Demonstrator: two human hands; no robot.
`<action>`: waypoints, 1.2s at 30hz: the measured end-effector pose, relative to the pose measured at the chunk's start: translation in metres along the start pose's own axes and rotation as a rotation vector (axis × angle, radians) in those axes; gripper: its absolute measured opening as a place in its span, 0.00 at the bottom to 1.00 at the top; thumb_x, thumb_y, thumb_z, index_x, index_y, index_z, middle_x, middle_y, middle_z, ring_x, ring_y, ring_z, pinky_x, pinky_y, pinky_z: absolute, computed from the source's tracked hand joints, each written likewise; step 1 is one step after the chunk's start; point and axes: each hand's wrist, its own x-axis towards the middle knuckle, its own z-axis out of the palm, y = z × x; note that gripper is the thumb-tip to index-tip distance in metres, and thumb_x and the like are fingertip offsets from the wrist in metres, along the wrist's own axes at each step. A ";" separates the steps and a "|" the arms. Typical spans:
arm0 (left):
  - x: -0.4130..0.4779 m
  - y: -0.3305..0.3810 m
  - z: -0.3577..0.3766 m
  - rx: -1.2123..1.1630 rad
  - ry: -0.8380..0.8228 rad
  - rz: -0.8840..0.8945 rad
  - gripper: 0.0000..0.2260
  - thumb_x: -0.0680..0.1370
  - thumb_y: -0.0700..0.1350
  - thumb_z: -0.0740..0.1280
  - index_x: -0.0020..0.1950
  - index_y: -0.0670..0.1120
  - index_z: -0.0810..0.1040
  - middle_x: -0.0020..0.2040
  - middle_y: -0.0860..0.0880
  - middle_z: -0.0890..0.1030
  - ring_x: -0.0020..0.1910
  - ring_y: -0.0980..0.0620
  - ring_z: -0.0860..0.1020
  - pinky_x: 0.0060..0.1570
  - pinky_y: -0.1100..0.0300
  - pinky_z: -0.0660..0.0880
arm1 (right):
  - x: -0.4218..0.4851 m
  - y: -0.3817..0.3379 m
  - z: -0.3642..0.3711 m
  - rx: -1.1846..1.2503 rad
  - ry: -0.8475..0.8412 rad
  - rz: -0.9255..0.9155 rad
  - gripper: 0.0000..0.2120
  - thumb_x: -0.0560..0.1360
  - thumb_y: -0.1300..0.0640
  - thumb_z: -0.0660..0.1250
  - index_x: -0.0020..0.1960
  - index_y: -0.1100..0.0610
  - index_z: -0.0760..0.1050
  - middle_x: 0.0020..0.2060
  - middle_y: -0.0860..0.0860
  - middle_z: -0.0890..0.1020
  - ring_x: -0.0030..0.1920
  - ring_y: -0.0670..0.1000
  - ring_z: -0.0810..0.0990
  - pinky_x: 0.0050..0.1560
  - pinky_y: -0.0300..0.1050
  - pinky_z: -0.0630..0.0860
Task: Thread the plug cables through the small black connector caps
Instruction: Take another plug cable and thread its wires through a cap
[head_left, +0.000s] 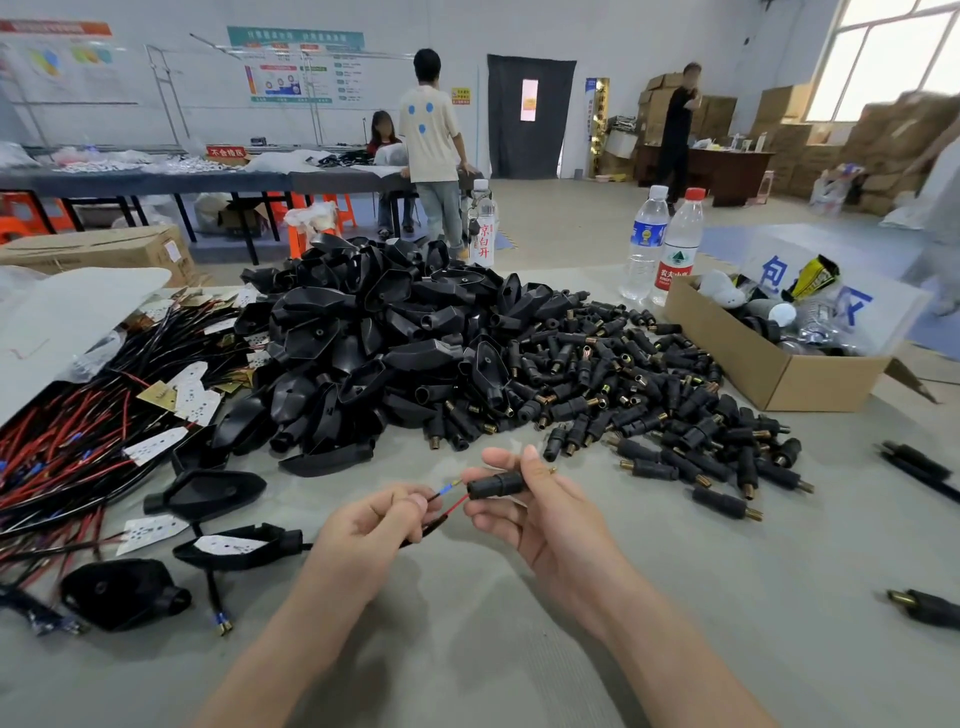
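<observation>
**Lining up two loose wires with one small opening**

Over the middle of the desk (519, 649), towards its near edge, the person holds the two parts end to end. The left hand (374, 525) is curled, thumb and forefinger pinching the black cable (431, 527) just behind the point where its jacket ends. The right hand (540, 499) grips a small black connector cap (493, 484) between thumb and fingertips, lying sideways with its open end towards the cable.

Two thin conductors splay from the jacket. The red wire (453, 503) reaches the cap's mouth, and the blue-sleeved wire (445, 488) points at it from slightly higher. Whether either tip is already inside cannot be told.

The step in hand looks like the entry itself. It would go best if:

- the left fingers squeeze the two wires together so they enter as one;
- the pinch sits close to the tips, since thin wires are likely to buckle if pushed from far back;
- the cap is held level and steady while the cable alone advances;
- the jacket follows the wires in without folding either one back.

The main risk is one wire catching on the rim and bending outside.

The heap of caps (649, 395) lies towards the far right of the desk, and the cable bundle (78, 457) lies along the left edge.
</observation>
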 end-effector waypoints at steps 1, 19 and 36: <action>0.000 0.001 0.001 0.022 -0.001 0.001 0.27 0.82 0.32 0.61 0.23 0.47 0.72 0.42 0.50 0.85 0.44 0.59 0.84 0.46 0.70 0.77 | 0.000 0.000 0.000 -0.003 -0.008 -0.005 0.20 0.83 0.48 0.56 0.60 0.63 0.76 0.52 0.61 0.85 0.41 0.53 0.86 0.42 0.42 0.82; -0.001 0.003 -0.002 0.189 -0.094 0.024 0.24 0.80 0.30 0.61 0.25 0.46 0.69 0.46 0.46 0.84 0.42 0.60 0.82 0.42 0.73 0.72 | -0.003 -0.002 -0.001 -0.014 -0.115 -0.051 0.23 0.78 0.44 0.60 0.61 0.61 0.77 0.55 0.62 0.84 0.43 0.55 0.85 0.46 0.45 0.82; -0.007 0.003 -0.005 0.143 -0.192 0.065 0.17 0.83 0.37 0.58 0.34 0.44 0.70 0.44 0.47 0.80 0.46 0.57 0.80 0.50 0.68 0.73 | -0.004 -0.004 -0.004 -0.077 -0.145 -0.049 0.23 0.79 0.43 0.58 0.63 0.56 0.78 0.57 0.58 0.84 0.46 0.54 0.84 0.47 0.45 0.81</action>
